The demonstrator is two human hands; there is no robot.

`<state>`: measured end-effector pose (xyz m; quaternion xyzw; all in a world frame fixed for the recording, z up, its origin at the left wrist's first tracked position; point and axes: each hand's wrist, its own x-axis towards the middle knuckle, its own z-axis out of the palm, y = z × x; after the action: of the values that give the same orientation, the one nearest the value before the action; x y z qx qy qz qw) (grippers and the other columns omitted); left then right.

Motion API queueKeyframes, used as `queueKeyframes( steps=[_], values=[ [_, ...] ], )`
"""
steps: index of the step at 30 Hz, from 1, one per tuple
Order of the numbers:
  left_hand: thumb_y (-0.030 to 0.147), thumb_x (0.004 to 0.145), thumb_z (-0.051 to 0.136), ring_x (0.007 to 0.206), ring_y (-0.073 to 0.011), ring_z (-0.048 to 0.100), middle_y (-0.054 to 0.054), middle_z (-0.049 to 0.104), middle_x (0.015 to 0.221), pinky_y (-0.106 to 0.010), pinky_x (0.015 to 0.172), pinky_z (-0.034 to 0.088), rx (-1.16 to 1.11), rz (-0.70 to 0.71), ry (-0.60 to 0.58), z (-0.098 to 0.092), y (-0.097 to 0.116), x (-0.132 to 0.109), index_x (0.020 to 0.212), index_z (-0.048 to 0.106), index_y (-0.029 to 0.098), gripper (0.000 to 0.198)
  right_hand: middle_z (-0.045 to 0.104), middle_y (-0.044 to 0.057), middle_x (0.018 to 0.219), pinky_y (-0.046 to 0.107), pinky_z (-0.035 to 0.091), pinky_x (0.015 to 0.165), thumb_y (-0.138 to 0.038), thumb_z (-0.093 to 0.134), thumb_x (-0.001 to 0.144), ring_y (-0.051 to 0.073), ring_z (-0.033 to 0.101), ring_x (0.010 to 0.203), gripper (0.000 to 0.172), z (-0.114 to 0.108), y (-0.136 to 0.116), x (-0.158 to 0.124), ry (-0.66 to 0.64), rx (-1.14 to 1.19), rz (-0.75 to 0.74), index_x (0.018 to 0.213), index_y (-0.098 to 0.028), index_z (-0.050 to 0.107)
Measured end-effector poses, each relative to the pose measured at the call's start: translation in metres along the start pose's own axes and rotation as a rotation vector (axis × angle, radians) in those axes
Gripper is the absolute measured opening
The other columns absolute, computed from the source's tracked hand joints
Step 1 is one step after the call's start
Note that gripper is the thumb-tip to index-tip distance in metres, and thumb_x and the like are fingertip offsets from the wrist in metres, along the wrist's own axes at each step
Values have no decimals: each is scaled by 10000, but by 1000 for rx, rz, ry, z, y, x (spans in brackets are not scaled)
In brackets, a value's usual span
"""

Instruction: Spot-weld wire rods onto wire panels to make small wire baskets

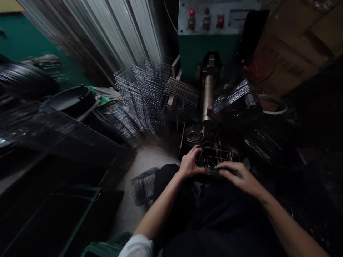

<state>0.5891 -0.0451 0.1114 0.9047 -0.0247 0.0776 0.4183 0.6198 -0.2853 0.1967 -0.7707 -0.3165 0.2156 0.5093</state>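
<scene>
A small wire basket (218, 154) sits low in front of me, just below the welding machine's copper-coloured arm (208, 98). My left hand (190, 163) grips its left side, thumb along the near edge and fingers over the frame. At the near edge, my right hand (237, 175) is closed with thumb and fingers pinched around a dark strip (213, 172), which I cannot make out well. A round metal electrode seat (193, 134) lies beyond the left hand, under the arm's tip. The basket's lower part is lost in shadow.
The green machine (209, 46) has a lit red lamp. Stacked wire panels (144, 92) stand left of it, and bundled wires (233, 96) rest to its right. A wire basket (144, 185) sits on the floor by my left leg. Cardboard boxes (292, 53) are at the right.
</scene>
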Motion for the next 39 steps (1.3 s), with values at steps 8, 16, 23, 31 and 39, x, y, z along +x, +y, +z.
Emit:
queueKeyframes(
  steps=[8, 16, 23, 31, 39],
  values=[
    [425, 507, 896, 1307, -319, 549, -81, 503, 1483, -452, 1056, 492, -95, -17, 58, 7, 7, 7, 1229, 556, 296, 808, 705, 102, 1177, 472, 569, 940, -102, 497, 949, 262, 647, 1074, 455, 24, 31, 22, 130, -701, -435, 1373, -236, 593],
    [369, 563, 856, 1331, -296, 533, -93, 491, 1489, -430, 1074, 486, -163, 24, 130, 15, 8, 11, 1228, 547, 277, 739, 699, 104, 1198, 436, 586, 901, -57, 438, 965, 245, 662, 1047, 508, 23, 31, 25, 200, -725, -534, 1429, -239, 535],
    [332, 546, 864, 1365, -312, 495, -100, 474, 1503, -428, 1063, 492, -239, 18, 133, 20, 3, 16, 1221, 557, 276, 744, 702, 90, 1183, 424, 596, 887, -44, 436, 950, 241, 661, 1040, 497, 21, 32, 32, 177, -686, -508, 1372, -256, 590],
    [348, 553, 864, 1338, -313, 523, -105, 504, 1478, -431, 1064, 494, -286, 0, 158, 22, 3, 12, 1228, 572, 255, 741, 717, 98, 1138, 400, 591, 889, -66, 460, 961, 231, 669, 1027, 404, 19, 23, 34, 146, -694, -508, 1292, -208, 643],
    [346, 564, 856, 1315, -295, 548, -95, 521, 1462, -409, 1043, 511, -275, 6, 222, 23, -1, 10, 1217, 578, 251, 716, 718, 92, 1142, 387, 586, 885, -54, 456, 955, 226, 660, 1035, 413, 20, 23, 38, 152, -695, -511, 1292, -204, 645]
  ],
)
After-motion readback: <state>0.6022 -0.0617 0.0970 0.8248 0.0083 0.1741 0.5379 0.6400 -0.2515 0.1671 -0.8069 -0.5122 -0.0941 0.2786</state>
